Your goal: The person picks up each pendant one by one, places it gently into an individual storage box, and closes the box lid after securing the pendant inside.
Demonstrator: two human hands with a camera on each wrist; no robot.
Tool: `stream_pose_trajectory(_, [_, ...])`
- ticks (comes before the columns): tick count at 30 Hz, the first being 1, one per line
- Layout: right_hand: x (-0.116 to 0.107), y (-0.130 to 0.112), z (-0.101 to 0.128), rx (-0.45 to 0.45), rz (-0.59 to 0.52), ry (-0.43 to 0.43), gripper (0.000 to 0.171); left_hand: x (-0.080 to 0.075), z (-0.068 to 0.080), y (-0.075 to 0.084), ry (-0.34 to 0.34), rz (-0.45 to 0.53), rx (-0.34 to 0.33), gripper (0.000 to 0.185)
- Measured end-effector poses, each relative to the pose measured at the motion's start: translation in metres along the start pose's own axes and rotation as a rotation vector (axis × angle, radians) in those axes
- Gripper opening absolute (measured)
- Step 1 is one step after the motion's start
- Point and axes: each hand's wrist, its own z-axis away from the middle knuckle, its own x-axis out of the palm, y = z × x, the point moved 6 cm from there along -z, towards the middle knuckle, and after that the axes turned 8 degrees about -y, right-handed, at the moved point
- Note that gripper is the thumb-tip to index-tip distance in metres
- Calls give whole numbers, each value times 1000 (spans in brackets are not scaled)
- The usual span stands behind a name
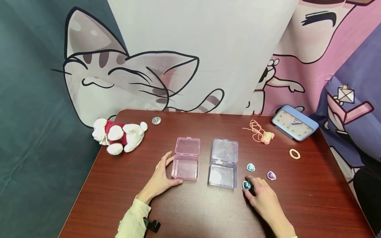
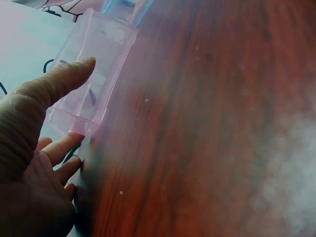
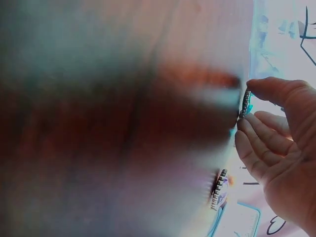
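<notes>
Right hand (image 1: 263, 195), lowest in the head view, pinches a teal heart-shaped gem (image 1: 246, 185) between thumb and fingertips, just off the front right corner of the clear plastic box (image 1: 224, 163). The right wrist view, though badly blurred, shows the thumb and forefinger closed on the gem's studded rim (image 3: 244, 102). Left hand (image 1: 162, 177) rests on the table (image 1: 119, 198) with fingers relaxed and nearly straight, the thumb (image 2: 59, 81) touching the side of the open pink plastic box (image 1: 186, 158); it grips nothing. A second teal gem (image 1: 250, 167) and a purple gem (image 1: 271, 175) lie on the table, apart from each other, near the right hand.

Handling, as judged: the gem appears small, light and rigid, with a smooth faceted face likely to slip; the beaded edge offers the surer hold, taken from opposite sides. Both boxes look thin-walled and light, apt to slide if nudged, so a steadying touch at the wall suits them.
</notes>
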Motion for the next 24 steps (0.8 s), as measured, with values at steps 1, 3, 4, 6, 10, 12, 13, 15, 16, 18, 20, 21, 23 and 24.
stream_pose_trajectory(1, [-1,0,-1,-4,-4,4,44,0,0,0,2,0,-1,122])
stream_pose_trajectory(3, [-2,0,-4,-8,-9,11,44,-1,0,-1,6,-2,-2,120])
stream_pose_trajectory(4, [-3,0,-6,-10,-11,15,44,-1,0,-1,6,-3,-3,120])
stream_pose_trajectory(6, [-6,0,-9,-15,-15,29,44,-2,0,-2,7,-2,-5,119])
stream_pose_trajectory(10, [-16,-4,-18,-36,-9,77,43,-3,-1,-2,9,-5,8,118])
stream_pose_trajectory(12, [-21,-6,-22,-50,-5,101,45,-4,-1,-1,12,-11,21,117])
stream_pose_trajectory(13, [-23,-8,-24,-53,-4,106,46,-4,0,0,15,-15,28,116])
stream_pose_trajectory(15, [-27,-11,-28,-61,-6,113,49,-4,0,0,21,-22,42,115])
stream_pose_trajectory(16, [-29,-13,-30,-65,-7,114,50,-5,0,0,21,-21,46,114])
stream_pose_trajectory(18, [-32,-19,-34,-70,-19,113,50,-5,0,0,21,-21,49,112])
stream_pose_trajectory(20, [-35,-26,-39,-90,-32,118,48,-5,0,0,21,-19,54,110])
stream_pose_trajectory(21, [-36,-30,-42,-100,-40,118,47,-5,-1,0,21,-18,56,108])
stream_pose_trajectory(23, [-36,-38,-49,-123,-56,116,47,-5,-1,-1,20,-26,54,106])
stream_pose_trajectory(24, [-36,-42,-52,-132,-62,113,47,-5,-1,-1,20,-30,54,105])
